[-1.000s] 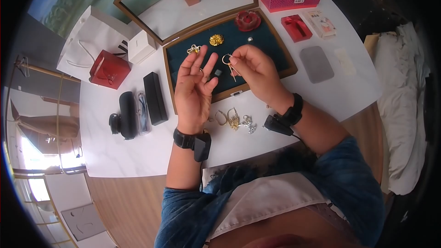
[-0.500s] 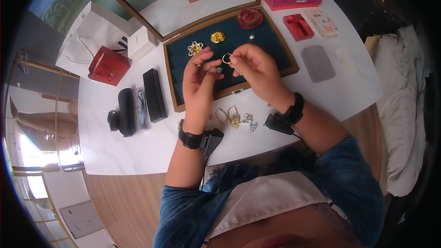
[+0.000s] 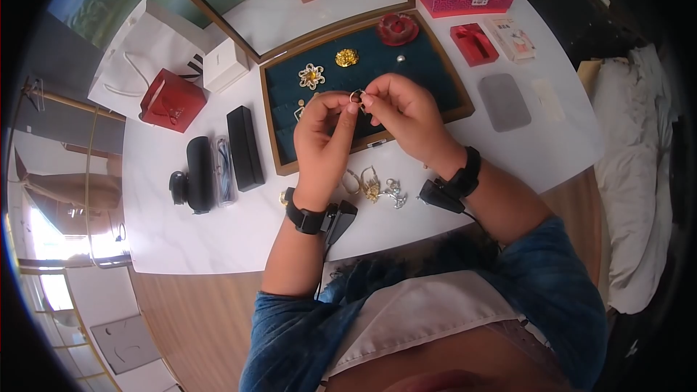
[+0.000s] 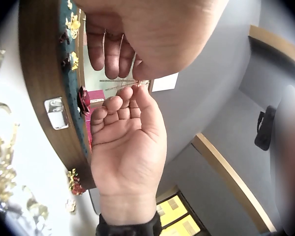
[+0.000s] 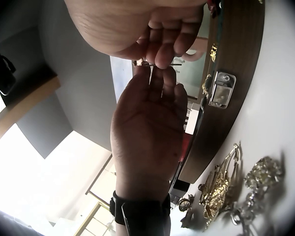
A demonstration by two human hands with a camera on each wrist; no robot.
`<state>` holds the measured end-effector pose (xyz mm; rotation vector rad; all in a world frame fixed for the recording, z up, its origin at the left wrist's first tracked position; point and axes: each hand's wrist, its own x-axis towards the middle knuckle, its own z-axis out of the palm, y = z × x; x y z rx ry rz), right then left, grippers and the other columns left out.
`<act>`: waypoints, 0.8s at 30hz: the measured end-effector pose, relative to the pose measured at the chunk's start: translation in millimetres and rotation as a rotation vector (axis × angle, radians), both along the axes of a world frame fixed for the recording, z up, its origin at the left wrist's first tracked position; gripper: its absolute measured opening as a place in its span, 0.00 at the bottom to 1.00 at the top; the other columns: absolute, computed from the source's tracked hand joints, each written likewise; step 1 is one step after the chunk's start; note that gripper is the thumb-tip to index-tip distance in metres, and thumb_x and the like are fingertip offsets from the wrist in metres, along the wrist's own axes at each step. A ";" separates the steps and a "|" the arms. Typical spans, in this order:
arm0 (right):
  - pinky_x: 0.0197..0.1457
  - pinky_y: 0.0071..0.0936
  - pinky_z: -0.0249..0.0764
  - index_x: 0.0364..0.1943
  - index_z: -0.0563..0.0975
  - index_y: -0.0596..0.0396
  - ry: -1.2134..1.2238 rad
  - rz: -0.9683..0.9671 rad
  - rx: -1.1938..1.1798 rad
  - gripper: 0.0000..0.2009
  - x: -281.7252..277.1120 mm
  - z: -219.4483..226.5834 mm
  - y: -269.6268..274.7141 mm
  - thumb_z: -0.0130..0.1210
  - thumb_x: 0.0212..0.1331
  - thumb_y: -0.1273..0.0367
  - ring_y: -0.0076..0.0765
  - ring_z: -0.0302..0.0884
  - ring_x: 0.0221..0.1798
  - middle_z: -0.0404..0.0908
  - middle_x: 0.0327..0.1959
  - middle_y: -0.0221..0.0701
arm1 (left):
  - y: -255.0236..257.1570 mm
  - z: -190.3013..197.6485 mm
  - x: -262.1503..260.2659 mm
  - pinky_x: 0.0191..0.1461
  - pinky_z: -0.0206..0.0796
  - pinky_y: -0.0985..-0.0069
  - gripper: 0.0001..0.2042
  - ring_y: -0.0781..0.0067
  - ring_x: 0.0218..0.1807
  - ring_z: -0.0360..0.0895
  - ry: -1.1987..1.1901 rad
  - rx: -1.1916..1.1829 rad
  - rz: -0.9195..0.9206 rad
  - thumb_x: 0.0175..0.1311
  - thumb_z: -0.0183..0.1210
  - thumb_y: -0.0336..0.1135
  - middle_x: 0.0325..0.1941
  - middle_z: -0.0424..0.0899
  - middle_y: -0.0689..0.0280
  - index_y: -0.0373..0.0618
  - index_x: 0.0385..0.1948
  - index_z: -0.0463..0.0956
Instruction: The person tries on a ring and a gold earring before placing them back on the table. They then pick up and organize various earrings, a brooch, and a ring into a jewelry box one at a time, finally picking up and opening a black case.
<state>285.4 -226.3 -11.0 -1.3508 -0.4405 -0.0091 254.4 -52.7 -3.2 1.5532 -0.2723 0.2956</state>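
Above the front of an open wooden jewelry case [image 3: 450,112] lined in dark green, my left hand [image 3: 321,134] and right hand [image 3: 408,112] meet at the fingertips. Between them both pinch a small gold hoop earring [image 3: 355,95]. Thin dangling strands [image 4: 110,81] hang from it in the left wrist view; the fingers partly hide the rest. Inside the case lie a pearl-edged flower brooch [image 3: 311,77], a gold flower brooch [image 3: 346,57], a red flower [image 3: 397,29] and a pearl stud [image 3: 400,59]. Another earring [image 3: 299,110] shows beside my left hand.
Gold jewelry [image 3: 371,187] and a silver piece [image 3: 394,193] lie before the case. To the left are a black box [image 3: 245,149], a glasses case [image 3: 200,174] and a red bag [image 3: 172,101]. A red gift box [image 3: 474,44] and a grey pad [image 3: 504,103] are at right.
My left hand has come in from the left with its spread fingers closing, and now pinches the hoop earring together with the right hand. The right hand has barely moved.
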 end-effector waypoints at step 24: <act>0.38 0.17 0.75 0.44 0.80 0.58 0.008 0.026 -0.060 0.06 -1.0 0.5 -2.4 0.63 0.75 0.69 0.13 0.79 0.35 0.83 0.34 0.23 | -1.2 -2.0 1.7 0.54 0.77 0.77 0.04 0.76 0.50 0.84 -0.024 0.009 0.005 0.76 0.63 0.25 0.52 0.85 0.62 0.38 0.47 0.81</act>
